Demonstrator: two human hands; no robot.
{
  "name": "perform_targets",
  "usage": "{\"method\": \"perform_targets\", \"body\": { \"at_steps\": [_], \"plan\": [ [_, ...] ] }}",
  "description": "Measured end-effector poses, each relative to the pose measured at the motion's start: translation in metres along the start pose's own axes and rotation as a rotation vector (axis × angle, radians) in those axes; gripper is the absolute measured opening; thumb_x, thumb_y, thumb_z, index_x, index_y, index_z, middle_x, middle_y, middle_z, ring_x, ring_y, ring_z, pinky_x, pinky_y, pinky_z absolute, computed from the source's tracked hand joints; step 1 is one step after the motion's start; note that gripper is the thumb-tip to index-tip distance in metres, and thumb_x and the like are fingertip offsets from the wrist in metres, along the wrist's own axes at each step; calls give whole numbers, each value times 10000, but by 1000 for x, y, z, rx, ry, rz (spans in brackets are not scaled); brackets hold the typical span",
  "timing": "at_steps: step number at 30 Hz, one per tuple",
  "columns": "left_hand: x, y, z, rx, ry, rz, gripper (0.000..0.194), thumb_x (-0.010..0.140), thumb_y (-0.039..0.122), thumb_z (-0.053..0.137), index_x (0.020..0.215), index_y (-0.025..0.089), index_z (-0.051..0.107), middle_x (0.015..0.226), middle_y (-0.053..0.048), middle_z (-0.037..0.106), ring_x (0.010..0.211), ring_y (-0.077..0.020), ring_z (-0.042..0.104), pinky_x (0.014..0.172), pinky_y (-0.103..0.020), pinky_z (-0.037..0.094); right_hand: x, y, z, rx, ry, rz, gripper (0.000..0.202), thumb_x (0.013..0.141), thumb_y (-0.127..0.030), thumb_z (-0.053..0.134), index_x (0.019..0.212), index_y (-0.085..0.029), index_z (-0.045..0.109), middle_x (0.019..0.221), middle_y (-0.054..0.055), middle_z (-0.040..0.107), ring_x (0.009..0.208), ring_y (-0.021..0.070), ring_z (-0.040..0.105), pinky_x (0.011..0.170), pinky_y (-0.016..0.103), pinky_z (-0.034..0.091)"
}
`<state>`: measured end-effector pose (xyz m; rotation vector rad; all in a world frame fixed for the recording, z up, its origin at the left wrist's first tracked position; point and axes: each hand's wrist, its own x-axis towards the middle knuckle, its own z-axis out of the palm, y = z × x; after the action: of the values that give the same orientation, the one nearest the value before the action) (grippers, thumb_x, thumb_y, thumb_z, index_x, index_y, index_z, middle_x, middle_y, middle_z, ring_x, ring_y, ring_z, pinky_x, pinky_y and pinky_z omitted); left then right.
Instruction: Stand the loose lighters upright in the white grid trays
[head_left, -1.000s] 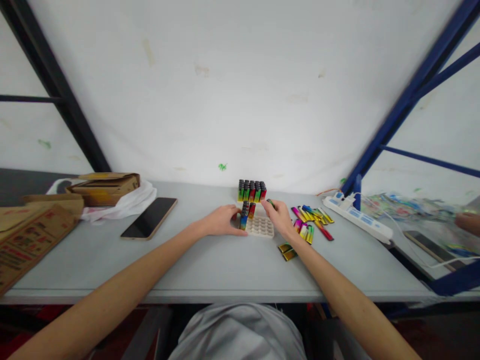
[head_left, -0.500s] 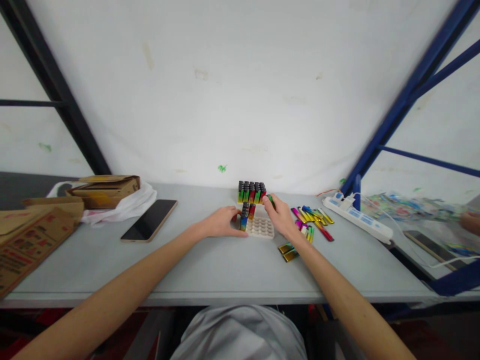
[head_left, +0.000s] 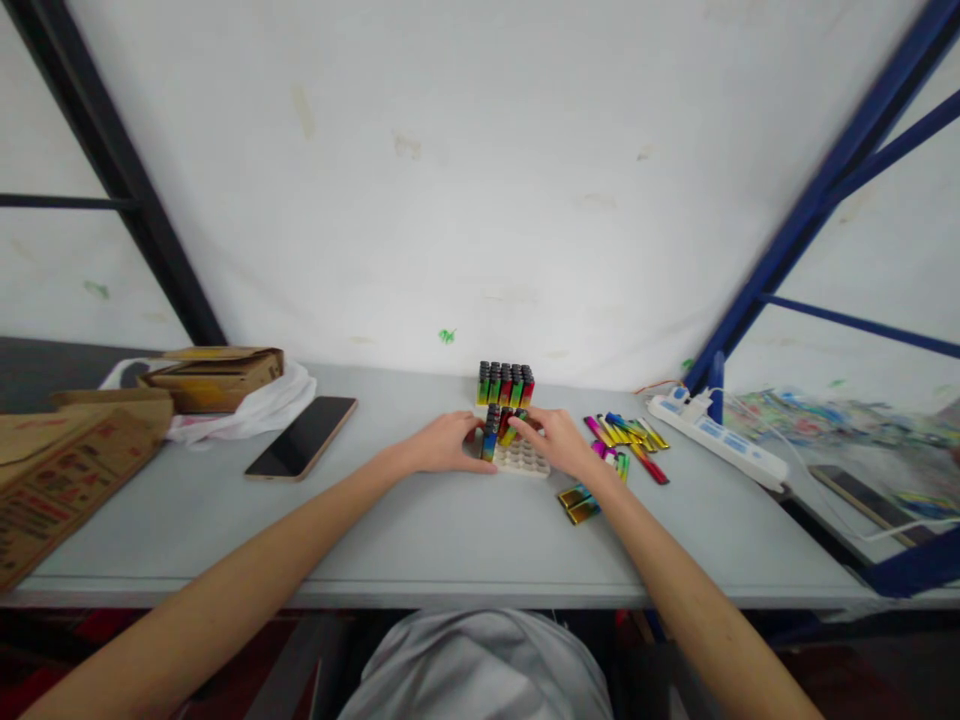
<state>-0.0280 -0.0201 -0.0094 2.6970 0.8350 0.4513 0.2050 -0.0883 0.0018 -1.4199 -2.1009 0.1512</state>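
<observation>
At frame centre, the left hand (head_left: 448, 443) curves half-open around the left side of the tray (head_left: 531, 464), apparently steadying it; the right hand (head_left: 556, 440) pinches a tilted lighter (head_left: 510, 434).

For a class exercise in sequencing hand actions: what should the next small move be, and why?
Probably, the right hand should straighten and seat its yellowish lighter in the pale tray: that lighter looks tilted beside upright ones, bare cells remain, and the left hand is at the tray's left side.

Grey table (head_left: 450, 545), phone (head_left: 304, 438), white plastic bag (head_left: 279, 405) (cardboard box (head_left: 217, 387) on top), pale tray (head_left: 525, 461), loose lighters (head_left: 649, 465), white power strip (head_left: 718, 439)
</observation>
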Motion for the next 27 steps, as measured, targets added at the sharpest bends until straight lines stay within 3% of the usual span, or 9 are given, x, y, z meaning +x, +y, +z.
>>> {"method": "perform_targets", "body": {
  "at_steps": [7, 12, 17, 20, 23, 27],
  "plan": [
    [1, -1, 1, 13, 2, 8, 639, 707, 724, 718, 1003, 159, 678, 1009, -100, 713, 890, -275, 653, 771, -328, 478, 2, 7, 8, -80, -70, -75, 303, 1058, -391, 460, 960, -176, 650, 780, 53, 689, 685, 181, 603, 672, 274, 414],
    [1, -1, 1, 29, -5, 14, 627, 720, 732, 703, 986, 166, 677, 990, -94, 709, 886, -276, 651, 760, -327, 473, 3, 3, 16, -249, -117, -61, 306, 1024, -408, 539, 873, -170, 657, 844, 86, 672, 740, 189, 616, 696, 275, 420],
    [0, 0, 0, 31, -8, 7, 624, 728, 725, 702, 987, 158, 666, 998, -103, 704, 899, -281, 647, 761, -330, 471, 1, 12, -6, -156, -78, -103, 374, 1054, -440, 455, 872, -178, 651, 828, 50, 672, 767, 175, 606, 721, 270, 422],
    [0, 1, -1, 28, -19, -4, 630, 720, 726, 707, 984, 156, 665, 996, -107, 701, 893, -279, 649, 751, -324, 469, -3, 35, -28, -241, 9, 19, 366, 1070, -382, 411, 946, -170, 682, 883, 74, 702, 836, 192, 627, 793, 287, 437],
    [0, 2, -2, 20, -24, -7, 623, 722, 716, 711, 990, 155, 663, 995, -106, 695, 886, -274, 645, 750, -320, 469, -10, 60, -47, -346, -60, 170, 243, 1014, -324, 535, 1000, -157, 711, 952, 97, 739, 867, 207, 658, 808, 288, 446],
    [0, 1, -1, 9, -30, 3, 629, 726, 714, 707, 1007, 153, 663, 985, -103, 688, 879, -275, 641, 757, -325, 471, -17, 71, -59, -407, -131, 381, 320, 982, -447, 578, 969, -166, 732, 930, 114, 765, 851, 231, 695, 750, 293, 455]
  ]
}}
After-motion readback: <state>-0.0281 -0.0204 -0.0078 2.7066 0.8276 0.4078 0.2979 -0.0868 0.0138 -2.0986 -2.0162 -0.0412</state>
